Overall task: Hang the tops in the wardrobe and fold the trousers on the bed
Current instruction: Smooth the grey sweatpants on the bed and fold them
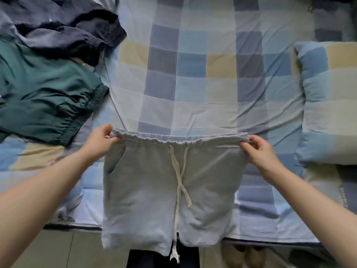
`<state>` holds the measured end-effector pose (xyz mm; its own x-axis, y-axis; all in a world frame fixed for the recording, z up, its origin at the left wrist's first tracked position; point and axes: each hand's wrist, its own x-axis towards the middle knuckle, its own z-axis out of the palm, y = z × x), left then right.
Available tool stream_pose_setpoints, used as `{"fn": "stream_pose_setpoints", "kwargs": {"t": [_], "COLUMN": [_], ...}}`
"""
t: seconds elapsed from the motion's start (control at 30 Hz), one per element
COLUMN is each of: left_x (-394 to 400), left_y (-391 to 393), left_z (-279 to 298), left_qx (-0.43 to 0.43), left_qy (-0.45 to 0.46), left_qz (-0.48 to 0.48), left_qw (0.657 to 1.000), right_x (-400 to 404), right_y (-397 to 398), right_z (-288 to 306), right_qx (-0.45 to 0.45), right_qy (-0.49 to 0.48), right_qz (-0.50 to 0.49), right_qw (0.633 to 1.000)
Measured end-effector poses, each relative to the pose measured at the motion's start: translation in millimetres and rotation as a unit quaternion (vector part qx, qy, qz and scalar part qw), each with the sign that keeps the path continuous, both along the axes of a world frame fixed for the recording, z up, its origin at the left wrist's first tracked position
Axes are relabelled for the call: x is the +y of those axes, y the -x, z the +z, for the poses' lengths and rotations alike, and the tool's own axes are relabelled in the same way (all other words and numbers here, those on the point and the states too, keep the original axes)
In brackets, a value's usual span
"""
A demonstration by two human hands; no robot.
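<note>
Over the bed's (193, 78) near edge, soft grey jersey shorts (154, 190) hung flat, their gathered elastic waistband stretched between the left hand (100, 140) and right hand (260, 151), each pinching a corner. A cream drawstring (179, 171) dangled. Crumpled green trousers (44, 97) lay at the checked quilt's left edge.

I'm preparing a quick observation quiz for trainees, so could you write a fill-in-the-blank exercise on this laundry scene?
1. Both hands, the left hand and the right hand, hold the grey shorts by the ____.
2. The drawstring on the shorts is ____ in colour.
3. The garment lying beside the left hand is dark ____.
4. The checked pillow lies on the person's ____ side.

Missing words: waistband; white; green; right
</note>
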<state>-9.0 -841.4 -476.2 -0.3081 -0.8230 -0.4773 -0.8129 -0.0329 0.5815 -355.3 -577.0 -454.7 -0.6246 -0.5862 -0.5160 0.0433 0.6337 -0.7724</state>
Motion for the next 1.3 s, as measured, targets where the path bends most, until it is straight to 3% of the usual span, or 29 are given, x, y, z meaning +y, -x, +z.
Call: {"fn": "stream_pose_setpoints", "kwargs": {"t": [0.23,0.5,0.6,0.7,0.8,0.93,1.03,1.13,1.3], "left_x": [-18,-116,-154,-132,-54,66,132,169,196], "left_y": [11,74,114,137,135,99,77,70,73], "left_z": [-89,-76,-82,-105,-138,-176,-194,-204,-209], "left_qx": [-0.017,0.013,-0.044,-0.18,-0.169,-0.18,-0.19,-0.169,-0.115], "left_qy": [0.025,0.178,0.207,0.162,0.041,-0.14,-0.223,-0.276,-0.294], "left_qz": [0.021,-0.037,-0.04,-0.146,-0.241,-0.273,-0.24,-0.145,-0.024], "left_qw": [0.999,0.983,0.977,0.959,0.955,0.935,0.926,0.935,0.948], "right_x": [-34,-119,-169,-187,-170,-121,-106,-111,-128], "right_y": [17,88,113,102,52,-23,-52,-72,-93], "right_z": [-89,-93,-96,-118,-149,-184,-203,-217,-229], "right_qx": [0.05,0.197,0.226,0.201,0.139,0.013,-0.039,-0.071,0.041], "right_qy": [-0.016,-0.005,-0.026,-0.081,-0.114,-0.14,-0.158,-0.136,-0.195], "right_qz": [0.005,-0.02,-0.047,-0.01,0.071,0.159,0.173,0.13,0.191], "right_qw": [0.999,0.98,0.973,0.976,0.981,0.977,0.971,0.98,0.961]}}
